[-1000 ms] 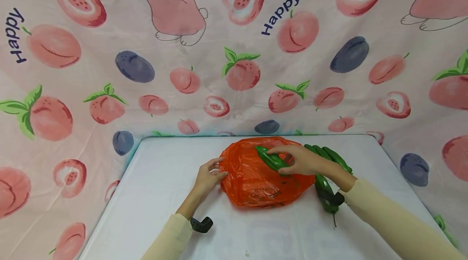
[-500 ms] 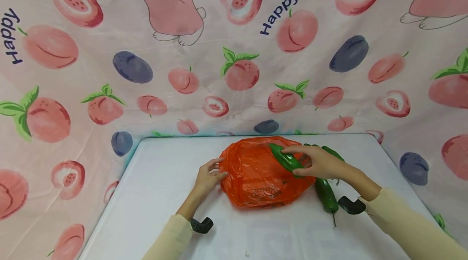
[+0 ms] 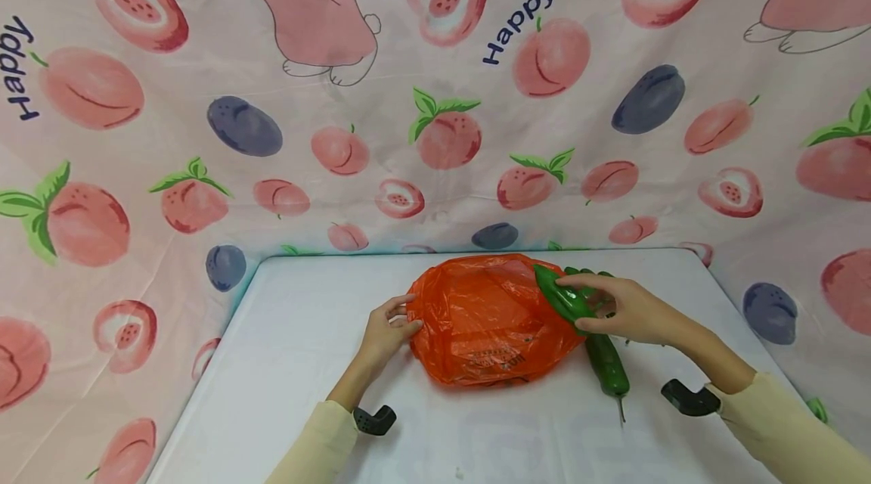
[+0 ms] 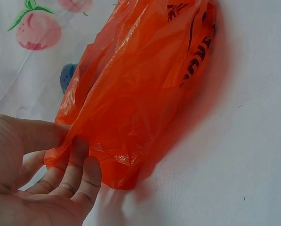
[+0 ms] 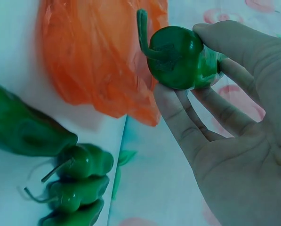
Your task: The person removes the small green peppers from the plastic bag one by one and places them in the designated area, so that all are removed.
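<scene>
An orange plastic bag [image 3: 483,318] with black print lies on the white table. My left hand [image 3: 388,329] pinches the bag's left edge between thumb and fingers, as the left wrist view shows up close. In my right hand [image 3: 629,310] is a green chili pepper [image 3: 561,295], gripped between thumb and fingers over the bag's right end. Its stem end [image 5: 166,56] faces the right wrist camera. Another green pepper [image 3: 608,367] lies just right of the bag, stem toward the front. Behind the right hand, more peppers [image 5: 79,197] lie side by side, partly hidden in the head view.
The white table [image 3: 313,302] ends at a back edge against a pink fruit-print cloth [image 3: 408,91], which also hangs at both sides. Dark cameras [image 3: 374,420] sit on the wrists, below cream sleeves.
My right hand has moved right with the pepper, from over the middle of the bag to its right end. The left hand stays on the bag's edge.
</scene>
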A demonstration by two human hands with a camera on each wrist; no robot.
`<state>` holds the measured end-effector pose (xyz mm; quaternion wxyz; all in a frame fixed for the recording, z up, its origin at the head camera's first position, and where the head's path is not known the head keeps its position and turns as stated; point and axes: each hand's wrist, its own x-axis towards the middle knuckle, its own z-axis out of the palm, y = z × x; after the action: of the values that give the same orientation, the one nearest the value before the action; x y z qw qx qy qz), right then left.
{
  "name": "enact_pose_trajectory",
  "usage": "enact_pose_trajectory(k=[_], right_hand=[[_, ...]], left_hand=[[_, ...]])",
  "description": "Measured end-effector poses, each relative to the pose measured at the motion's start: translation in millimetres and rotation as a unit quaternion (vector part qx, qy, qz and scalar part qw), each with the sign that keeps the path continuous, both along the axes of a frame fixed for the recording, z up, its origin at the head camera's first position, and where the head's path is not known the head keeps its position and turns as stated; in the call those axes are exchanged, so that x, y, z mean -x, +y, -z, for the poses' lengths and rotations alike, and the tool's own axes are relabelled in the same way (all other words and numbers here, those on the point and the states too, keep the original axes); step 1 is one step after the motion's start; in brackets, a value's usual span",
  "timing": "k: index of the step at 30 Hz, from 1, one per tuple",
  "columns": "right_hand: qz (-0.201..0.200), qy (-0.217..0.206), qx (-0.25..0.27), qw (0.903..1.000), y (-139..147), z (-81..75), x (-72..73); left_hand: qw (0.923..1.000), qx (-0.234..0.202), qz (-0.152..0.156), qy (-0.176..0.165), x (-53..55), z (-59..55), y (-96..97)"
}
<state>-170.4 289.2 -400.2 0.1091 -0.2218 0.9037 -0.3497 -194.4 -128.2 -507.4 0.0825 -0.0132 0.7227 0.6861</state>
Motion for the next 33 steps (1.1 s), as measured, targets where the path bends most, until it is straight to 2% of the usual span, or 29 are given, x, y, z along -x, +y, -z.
enact_pose_trajectory(k=[8,17,27,33], right_hand=[[0.013,0.007,0.008,0.9999,14.8,0.7,-5.4],[0.013,0.047,0.023,0.9985,35.1,9.4,-13.4],[0.058,0.040,0.009,0.9975,53.9,21.5,-25.6],[0.073,0.032,0.011,0.9968,66.5,35.1,-32.4]], left_hand=[[1.0000,0.002,-0.002,0.001,0.0,1.0,-1.0],[0.9999,0.011,0.000,-0.004,-0.5,-0.3,-1.8],[0.9999,0.012,0.000,-0.003,-0.2,1.4,-2.6],[0.9999,0.013,-0.001,-0.005,-0.1,2.9,-2.5]])
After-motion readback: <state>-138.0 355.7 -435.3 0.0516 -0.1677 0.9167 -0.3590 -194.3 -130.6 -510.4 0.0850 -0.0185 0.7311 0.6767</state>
